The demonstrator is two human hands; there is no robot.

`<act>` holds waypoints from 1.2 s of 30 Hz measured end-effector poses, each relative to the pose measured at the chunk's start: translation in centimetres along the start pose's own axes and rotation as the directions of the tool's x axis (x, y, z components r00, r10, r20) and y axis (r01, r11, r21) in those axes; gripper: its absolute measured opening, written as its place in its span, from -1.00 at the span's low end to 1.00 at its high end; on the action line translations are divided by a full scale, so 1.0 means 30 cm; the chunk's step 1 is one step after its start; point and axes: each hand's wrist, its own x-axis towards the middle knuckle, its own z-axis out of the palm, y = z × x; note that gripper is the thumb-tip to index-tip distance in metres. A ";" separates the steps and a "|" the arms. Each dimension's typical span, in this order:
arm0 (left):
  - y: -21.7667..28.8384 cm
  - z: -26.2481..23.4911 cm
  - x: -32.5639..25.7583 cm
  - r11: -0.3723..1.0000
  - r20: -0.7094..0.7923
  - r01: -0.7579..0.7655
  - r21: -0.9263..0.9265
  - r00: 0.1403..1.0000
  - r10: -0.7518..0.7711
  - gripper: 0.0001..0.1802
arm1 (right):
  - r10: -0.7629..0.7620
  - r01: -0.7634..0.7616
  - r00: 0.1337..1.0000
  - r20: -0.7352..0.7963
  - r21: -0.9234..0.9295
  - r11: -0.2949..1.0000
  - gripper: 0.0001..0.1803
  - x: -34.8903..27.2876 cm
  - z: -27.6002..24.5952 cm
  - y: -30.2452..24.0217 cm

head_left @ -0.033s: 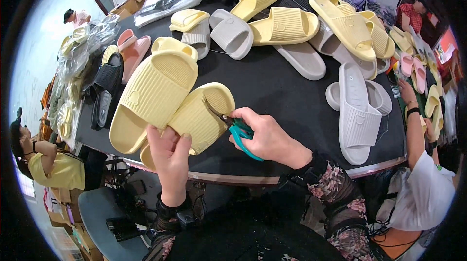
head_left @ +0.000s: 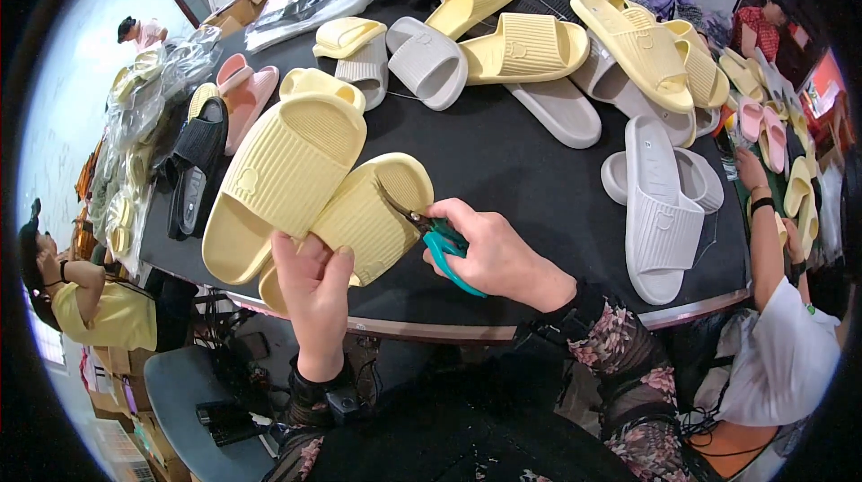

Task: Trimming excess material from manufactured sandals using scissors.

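Observation:
Two yellow ribbed slide slippers lie before me at the table's near edge. My left hand (head_left: 312,293) is closed in a pinch on the strap edge of the lower yellow slipper (head_left: 366,223), its thumb against the ribs. The larger-looking yellow slipper (head_left: 283,168) overlaps it on the left and touches my fingertips. In my right hand (head_left: 507,256) are scissors with teal handles (head_left: 456,268), fingers wrapped round the loops. The dark blades reach over the lower slipper's footbed beside its strap. Whether a thread lies between the blades is too small to tell.
On the black table (head_left: 503,204), grey slippers (head_left: 664,222) lie to the right, and a pile of yellow and grey slippers (head_left: 530,47) at the back. Black slippers (head_left: 193,168) and pink slippers (head_left: 247,100) sit left. A co-worker's arm (head_left: 763,213) reaches in at right.

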 end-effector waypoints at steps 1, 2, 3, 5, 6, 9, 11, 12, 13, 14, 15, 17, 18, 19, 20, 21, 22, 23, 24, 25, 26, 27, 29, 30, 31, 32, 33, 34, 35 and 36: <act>-0.001 0.000 -0.001 1.000 -0.001 -0.001 0.000 1.000 0.001 -0.36 | 0.004 -0.004 1.000 0.002 0.008 1.000 -0.59 0.000 0.000 0.001; -0.002 0.001 -0.004 1.000 -0.003 0.003 0.008 1.000 -0.003 -0.35 | 0.008 -0.008 1.000 0.005 0.015 1.000 -0.59 0.001 0.001 0.001; -0.003 0.000 -0.007 1.000 -0.006 0.007 0.017 1.000 -0.007 -0.34 | 0.007 -0.007 1.000 0.006 0.015 1.000 -0.59 0.003 0.001 -0.001; -0.011 -0.004 -0.011 0.999 0.015 0.042 0.025 0.999 -0.043 -0.33 | -0.009 0.009 1.000 -0.012 0.005 1.000 -0.60 0.002 -0.003 -0.008; -0.014 -0.005 -0.012 0.996 0.036 0.077 0.035 0.996 -0.078 -0.33 | -0.008 0.008 1.000 -0.012 0.005 1.000 -0.60 0.002 -0.004 -0.010; -0.016 0.003 -0.017 0.996 0.083 0.089 0.005 0.993 -0.089 -0.35 | -0.013 0.013 0.999 -0.033 0.017 1.000 -0.60 0.001 -0.011 -0.021; -0.022 -0.002 -0.023 0.996 0.101 0.087 0.026 0.991 -0.090 -0.35 | -0.008 0.008 0.999 -0.043 0.006 1.000 -0.60 0.002 -0.011 -0.029; -0.023 -0.003 -0.024 0.995 0.118 0.085 0.045 0.989 -0.090 -0.35 | -0.008 0.008 0.999 -0.044 0.007 1.000 -0.60 0.002 -0.009 -0.029; -0.022 0.002 -0.023 0.995 0.120 0.086 0.045 0.989 -0.091 -0.35 | -0.009 0.009 0.999 -0.048 -0.001 1.000 -0.60 0.002 -0.008 -0.027; -0.019 0.009 -0.023 0.995 0.120 0.089 0.049 0.988 -0.095 -0.35 | -0.011 0.010 0.999 -0.051 -0.009 1.000 -0.61 0.002 -0.008 -0.026; -0.018 0.013 -0.022 0.994 0.121 0.093 0.053 0.988 -0.098 -0.35 | -0.010 0.009 0.999 -0.053 -0.010 1.000 -0.61 0.001 -0.010 -0.027; -0.025 0.009 -0.027 0.992 0.137 0.101 0.072 0.984 -0.110 -0.36 | 0.001 -0.002 1.000 -0.032 -0.027 1.000 -0.61 0.001 -0.015 -0.029; -0.027 0.007 -0.029 0.990 0.151 0.109 0.091 0.981 -0.122 -0.36 | 0.003 -0.003 0.999 -0.033 -0.027 1.000 -0.61 0.001 -0.015 -0.028; -0.027 0.008 -0.029 0.990 0.153 0.109 0.091 0.981 -0.122 -0.36 | -0.006 0.005 0.999 -0.041 -0.029 1.000 -0.61 0.001 -0.015 -0.026; -0.027 0.008 -0.029 0.990 0.156 0.111 0.085 0.980 -0.123 -0.35 | -0.014 0.013 0.999 -0.049 -0.031 0.999 -0.61 0.001 -0.015 -0.026; -0.027 0.009 -0.029 0.991 0.159 0.113 0.078 0.979 -0.124 -0.35 | -0.014 0.012 0.999 -0.051 -0.032 0.999 -0.61 0.002 -0.016 -0.026; -0.025 0.010 -0.029 0.990 0.159 0.113 0.079 0.979 -0.125 -0.35 | -0.013 0.012 0.999 -0.051 -0.017 1.000 -0.60 0.003 -0.015 -0.025; -0.023 0.010 -0.028 0.991 0.163 0.107 0.080 0.979 -0.119 -0.34 | -0.013 0.012 0.999 -0.051 -0.002 1.000 -0.59 0.004 -0.014 -0.025; -0.021 0.010 -0.028 0.992 0.168 0.100 0.081 0.979 -0.112 -0.34 | -0.013 0.013 0.999 -0.051 -0.001 1.000 -0.59 0.004 -0.013 -0.026; -0.021 0.011 -0.029 0.992 0.168 0.099 0.080 0.979 -0.112 -0.34 | -0.001 0.002 0.999 -0.046 0.009 1.000 -0.59 0.003 -0.016 -0.032; -0.022 0.011 -0.029 0.992 0.167 0.102 0.074 0.979 -0.113 -0.34 | 0.010 -0.009 0.999 -0.042 0.019 1.000 -0.59 0.003 -0.018 -0.035; -0.022 0.011 -0.029 0.992 0.165 0.105 0.068 0.980 -0.115 -0.33 | 0.009 -0.008 0.999 -0.042 0.019 1.000 -0.59 0.002 -0.018 -0.035; -0.024 0.010 -0.031 0.991 0.175 0.095 0.094 0.978 -0.111 -0.34 | -0.001 0.001 0.999 -0.045 0.010 1.000 -0.54 0.001 -0.015 -0.025; -0.025 0.009 -0.032 0.989 0.186 0.086 0.119 0.977 -0.107 -0.34 | -0.002 0.002 0.999 -0.046 0.011 1.000 -0.54 0.000 -0.016 -0.024; -0.024 0.009 -0.032 0.989 0.187 0.084 0.120 0.977 -0.106 -0.34 | -0.007 0.008 0.999 -0.049 0.018 1.000 -0.54 0.000 -0.018 -0.027; -0.024 0.008 -0.031 0.989 0.199 0.087 0.120 0.974 -0.110 -0.34 | -0.012 0.013 0.999 -0.053 0.025 1.000 -0.53 -0.001 -0.020 -0.030; -0.024 0.009 -0.031 0.989 0.211 0.090 0.120 0.971 -0.114 -0.33 | -0.012 0.013 0.998 -0.056 0.025 1.000 -0.53 -0.001 -0.023 -0.034; -0.022 0.010 -0.032 0.989 0.212 0.088 0.122 0.971 -0.113 -0.33 | -0.012 0.015 0.998 -0.059 0.046 0.999 -0.56 0.000 -0.024 -0.039; -0.020 0.012 -0.034 0.989 0.212 0.077 0.128 0.972 -0.103 -0.34 | -0.012 0.016 0.998 -0.062 0.066 0.998 -0.58 0.000 -0.026 -0.044; -0.018 0.014 -0.035 0.989 0.212 0.065 0.135 0.973 -0.093 -0.36 | -0.013 0.018 0.998 -0.065 0.068 0.998 -0.58 0.000 -0.027 -0.048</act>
